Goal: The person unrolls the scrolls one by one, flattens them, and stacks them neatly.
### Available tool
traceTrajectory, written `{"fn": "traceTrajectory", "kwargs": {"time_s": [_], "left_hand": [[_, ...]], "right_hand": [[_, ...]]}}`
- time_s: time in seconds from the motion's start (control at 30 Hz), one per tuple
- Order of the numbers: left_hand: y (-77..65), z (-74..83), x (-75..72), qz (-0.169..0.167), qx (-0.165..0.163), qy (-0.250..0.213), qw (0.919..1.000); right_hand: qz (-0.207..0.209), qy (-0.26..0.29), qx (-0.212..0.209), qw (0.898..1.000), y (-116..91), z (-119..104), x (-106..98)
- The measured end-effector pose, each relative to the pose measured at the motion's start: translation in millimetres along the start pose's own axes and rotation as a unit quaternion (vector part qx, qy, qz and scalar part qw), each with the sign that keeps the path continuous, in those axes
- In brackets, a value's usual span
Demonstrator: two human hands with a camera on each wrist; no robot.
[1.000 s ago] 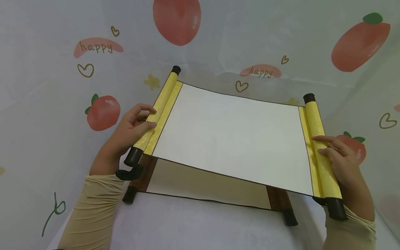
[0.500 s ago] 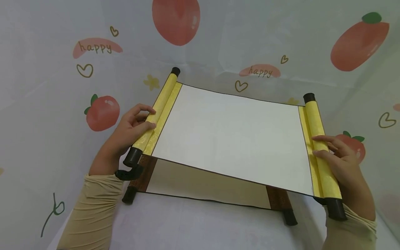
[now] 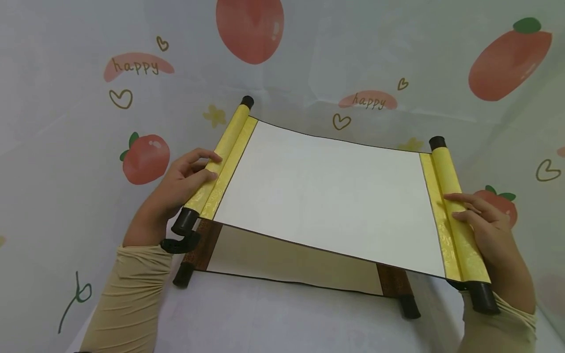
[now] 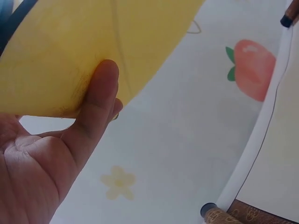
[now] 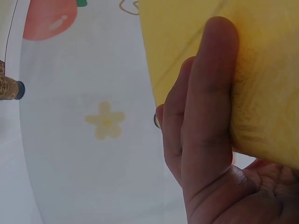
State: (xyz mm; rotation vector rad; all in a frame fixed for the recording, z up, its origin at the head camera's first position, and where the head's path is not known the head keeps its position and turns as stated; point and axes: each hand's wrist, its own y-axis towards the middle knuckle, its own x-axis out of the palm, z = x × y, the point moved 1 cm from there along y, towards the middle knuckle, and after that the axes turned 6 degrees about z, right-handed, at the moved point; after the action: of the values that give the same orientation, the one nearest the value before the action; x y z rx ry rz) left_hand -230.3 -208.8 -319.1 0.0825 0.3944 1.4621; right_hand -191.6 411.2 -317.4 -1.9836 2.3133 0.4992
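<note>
A yellow-edged hanging scroll (image 3: 335,196) with a blank white panel is stretched out in the air between both hands, its right side lower. My left hand (image 3: 176,182) grips the left yellow roller (image 3: 222,142), thumb in front. On the other side my right hand (image 3: 494,230) grips the right roller (image 3: 463,240), its thumb and a finger lying on the yellow surface. Black caps finish both rollers. In the wrist views, fingers of the left hand (image 4: 88,116) and right hand (image 5: 205,112) press against the yellow backing (image 4: 51,56).
Beneath, a second scroll (image 3: 291,257) with brown ends and black knobs lies unrolled on the white surface (image 3: 282,318), partly covered by the raised one. A pale cloth backdrop (image 3: 309,78) printed with red fruit and "happy" stands behind.
The scroll's right roller has shifted slightly right and down with the right hand. Its left roller has dropped a little to the left. The brown scroll stays put.
</note>
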Motion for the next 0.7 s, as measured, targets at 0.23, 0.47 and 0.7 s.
{"fn": "traceTrajectory", "kwargs": {"time_s": [0.23,0.47,0.7], "left_hand": [[0.2,-1.9,1.6,0.000,0.009,0.024,0.9997],[2.0,-3.3,2.4,-0.005,0.010,0.017,0.9998],[1.2,-3.8,0.4,0.001,0.000,0.027,0.9996]], "right_hand": [[0.003,-0.012,-0.002,1.000,-0.6,-1.0,1.8],[-0.007,-0.052,0.008,0.999,-2.2,-3.7,-0.4],[-0.005,-0.046,0.023,0.999,-1.2,-2.9,-3.9]]}}
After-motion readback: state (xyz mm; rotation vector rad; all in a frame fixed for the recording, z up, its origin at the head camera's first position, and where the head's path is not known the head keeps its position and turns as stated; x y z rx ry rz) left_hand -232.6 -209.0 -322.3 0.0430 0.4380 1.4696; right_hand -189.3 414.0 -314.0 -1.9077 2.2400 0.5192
